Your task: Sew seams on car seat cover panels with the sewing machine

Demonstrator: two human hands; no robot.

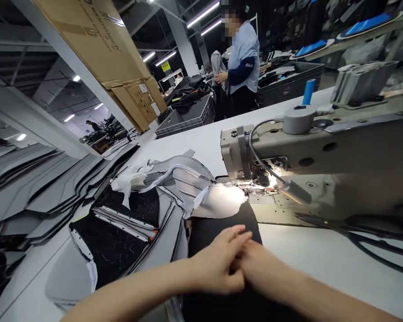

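My left hand and my right hand meet above a black fabric panel. The left fingers curl over the right hand, and the left thumb bends in below them. Whatever the left hand grips, if anything, is hidden. My right fingers are tucked out of sight. Just beyond my hands, a light mesh fabric piece reaches the lit needle area of a sewing machine. It joins a bunched grey sewn cover. To the left lie black and grey sewn panels with white strips.
Large black scissors lie right of the needle area on the white table. Stacked grey panels fill the left. Beyond are a cardboard box, a grey crate and a person holding grey fabric.
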